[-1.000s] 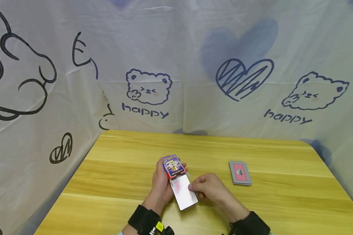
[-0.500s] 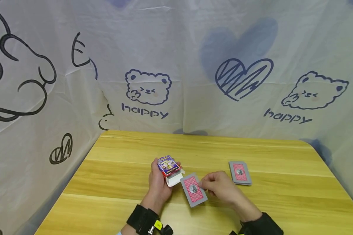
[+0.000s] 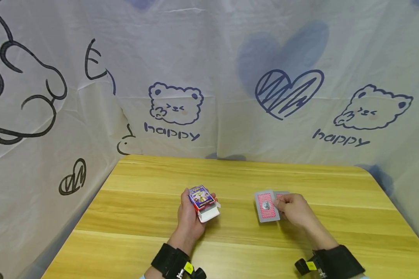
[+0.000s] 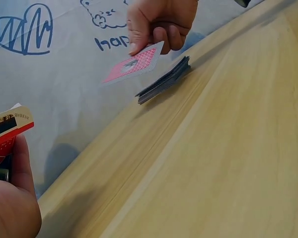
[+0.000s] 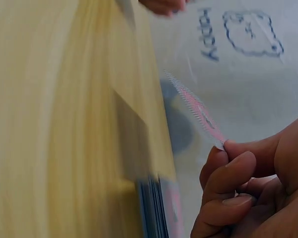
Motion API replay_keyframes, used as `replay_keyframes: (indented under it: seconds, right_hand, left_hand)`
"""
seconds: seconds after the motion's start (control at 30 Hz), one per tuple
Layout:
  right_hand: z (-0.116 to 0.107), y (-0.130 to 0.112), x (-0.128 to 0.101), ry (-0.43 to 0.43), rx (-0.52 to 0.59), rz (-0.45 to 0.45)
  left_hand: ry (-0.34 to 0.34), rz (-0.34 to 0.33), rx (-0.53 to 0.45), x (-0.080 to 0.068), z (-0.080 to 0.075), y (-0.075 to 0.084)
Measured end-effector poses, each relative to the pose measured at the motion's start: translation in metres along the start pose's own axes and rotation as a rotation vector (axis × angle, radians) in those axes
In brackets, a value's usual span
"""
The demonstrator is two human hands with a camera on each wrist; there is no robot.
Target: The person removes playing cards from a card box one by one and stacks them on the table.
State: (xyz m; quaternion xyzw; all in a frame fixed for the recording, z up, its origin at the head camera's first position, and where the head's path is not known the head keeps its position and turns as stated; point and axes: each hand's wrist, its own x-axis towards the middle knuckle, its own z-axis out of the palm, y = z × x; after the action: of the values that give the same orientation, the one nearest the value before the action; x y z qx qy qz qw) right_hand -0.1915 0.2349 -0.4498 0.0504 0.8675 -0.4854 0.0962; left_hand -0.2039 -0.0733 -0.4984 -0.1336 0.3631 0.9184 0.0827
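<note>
Card (image 3: 266, 206) pinched in the right hand (image 3: 294, 209), held just above the pile of cards (image 4: 165, 79) at the right of the wooden table (image 3: 132, 217).

Left hand (image 3: 189, 217), fingers curled round it, grips the card box (image 3: 203, 198) at mid-table, its white flap hanging open toward the near side. By the look of it, cards are going from box to pile one at a time, and this one needs lowering square onto the pile before letting go. "happy" is printed under the bears on the backdrop cloth (image 3: 230, 58); the box's print is too small to read.
</note>
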Motion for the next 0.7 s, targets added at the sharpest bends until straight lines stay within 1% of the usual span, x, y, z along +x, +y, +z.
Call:
replay_keyframes:
  seconds: [0.1, 0.17, 0.3, 0.47, 0.6, 0.7]
  right_hand:
    - [-0.018, 0.009, 0.005, 0.032, -0.039, 0.020]
    - [-0.028, 0.014, 0.007, 0.044, -0.047, 0.052]
    - [-0.042, 0.025, 0.012, 0.063, -0.079, 0.095]
    - [-0.047, 0.033, 0.016, 0.066, -0.081, 0.127]
    - [-0.046, 0.034, 0.019, 0.067, -0.063, 0.144]
    - [-0.044, 0.036, 0.020, 0.083, -0.075, 0.143]
  left_hand:
    - [0.001, -0.008, 0.002, 0.000, 0.000, -0.001]
    - [-0.001, -0.011, 0.007, 0.000, 0.000, -0.001]
    - [-0.003, -0.012, 0.020, 0.001, 0.000, -0.001]
    - [-0.002, -0.008, 0.038, 0.000, 0.000, -0.001]
    - [0.002, -0.009, 0.042, -0.001, 0.001, -0.001]
    - [0.003, -0.013, 0.034, -0.001, 0.001, -0.001]
